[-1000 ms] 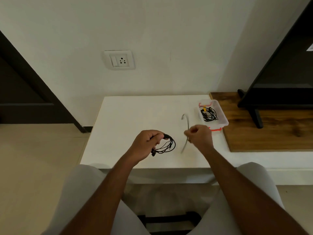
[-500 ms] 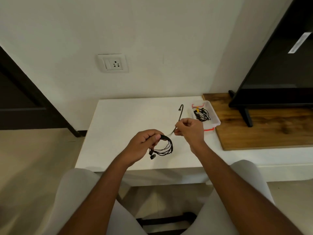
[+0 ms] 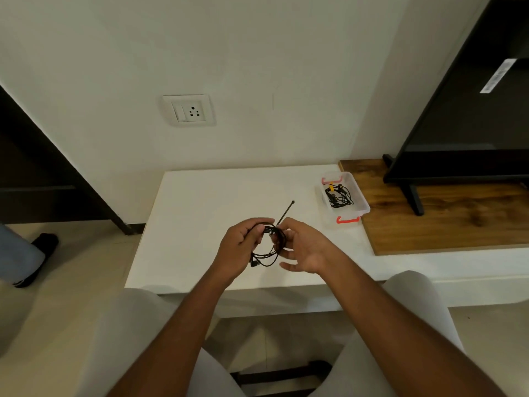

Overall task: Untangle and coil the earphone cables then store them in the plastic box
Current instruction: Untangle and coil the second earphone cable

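Note:
A black earphone cable (image 3: 272,247) hangs as a loose coil between my hands over the white table (image 3: 200,213). My left hand (image 3: 243,247) grips the coil's top left side. My right hand (image 3: 303,247) pinches the cable at the coil's right side, with the lower fingers spread; the free plug end (image 3: 287,209) sticks up and away from it. The clear plastic box (image 3: 343,200) with red clips stands at the table's back right and holds another black coiled earphone cable (image 3: 339,196) with a yellow tie.
A wooden board (image 3: 443,222) lies right of the box, carrying a black TV on a stand (image 3: 469,138). A wall socket (image 3: 190,110) is behind the table. Another person's leg and black shoe (image 3: 34,259) are on the floor at the left.
My right hand has moved left to meet the coil, wrapping the loose end around it. The free end has shortened and now points up behind the hands.

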Motion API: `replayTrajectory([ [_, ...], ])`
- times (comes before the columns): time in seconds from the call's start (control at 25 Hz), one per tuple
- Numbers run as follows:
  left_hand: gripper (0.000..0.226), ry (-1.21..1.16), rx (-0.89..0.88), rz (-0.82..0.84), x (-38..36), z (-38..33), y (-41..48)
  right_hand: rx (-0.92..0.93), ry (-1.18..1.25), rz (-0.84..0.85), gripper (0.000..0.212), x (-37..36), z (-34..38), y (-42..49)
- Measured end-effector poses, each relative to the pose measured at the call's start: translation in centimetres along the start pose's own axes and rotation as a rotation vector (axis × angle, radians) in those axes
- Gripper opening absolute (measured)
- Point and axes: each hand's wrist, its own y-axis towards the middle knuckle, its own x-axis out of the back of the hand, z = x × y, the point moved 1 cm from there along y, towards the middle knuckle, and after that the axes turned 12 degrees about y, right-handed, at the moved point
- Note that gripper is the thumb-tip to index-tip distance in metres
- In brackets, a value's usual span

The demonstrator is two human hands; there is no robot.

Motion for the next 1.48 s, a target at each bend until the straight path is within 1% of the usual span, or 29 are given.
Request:
replayTrajectory([
  [0.16,0.035,0.029,-0.026,-0.021,0.1,0.1,0.1,-0.076,0.004,0.092,0.016,0.1,0.0,0.0],
  [0.36,0.045,0.004,-0.02,0.031,0.1,-0.2,-0.3,-0.117,0.051,0.124,0.016,0.1,-0.2,0.0],
  [0.48,0.035,0.049,-0.048,0.016,0.0,-0.2,-0.2,-0.116,0.084,0.106,0.018,0.1,-0.1,0.0],
  [0.6,0.021,0.057,-0.061,-0.033,0.0,-0.3,-0.2,-0.091,0.043,0.131,0.019,-0.1,-0.3,-0.3],
  [0.68,0.017,-0.006,-0.017,-0.061,0.1,-0.4,-0.1,0.008,-0.013,0.143,0.02,-0.2,-0.7,-0.1],
  [0.72,0.017,-0.042,0.008,-0.063,0.3,-0.5,-0.2,0.082,-0.002,0.145,0.022,-0.2,-0.8,0.1],
  [0.84,0.02,-0.116,0.043,-0.045,0.9,-0.4,-0.2,0.259,0.198,0.18,0.029,-0.1,-0.9,0.6],
  [0.92,0.022,-0.132,0.056,-0.014,1.3,-0.3,-0.2,0.343,0.351,0.16,0.023,-0.2,-0.7,0.6],
  [1.0,0.024,-0.124,0.066,0.039,1.5,-0.1,-0.1,0.456,0.45,0.099,0.02,-0.2,-0.5,0.5],
  [1.04,0.025,-0.121,0.07,0.074,1.5,-0.1,-0.1,0.521,0.441,0.082,0.022,-0.3,-0.3,0.4],
  [1.12,0.027,-0.11,0.091,0.125,1.3,-0.2,-0.1,0.632,0.317,0.088,0.027,-0.5,-0.1,-0.1],
  [1.2,0.034,-0.083,0.122,0.111,1.1,-0.3,-0.1,0.698,0.177,0.103,0.023,-0.8,-0.4,-0.6],
  [1.32,0.047,-0.044,0.154,0.039,0.8,-0.3,0.0,0.704,0.085,0.11,0.02,-0.9,-0.9,-1.0],
  [1.4,0.047,-0.048,0.17,0.019,0.9,-0.2,0.1,0.688,0.059,0.112,0.021,-0.9,-0.8,-1.2],
  [1.48,0.043,-0.046,0.168,0.043,1.0,-0.3,0.0,0.696,0.028,0.089,0.019,-1.0,-0.6,-1.4],
])
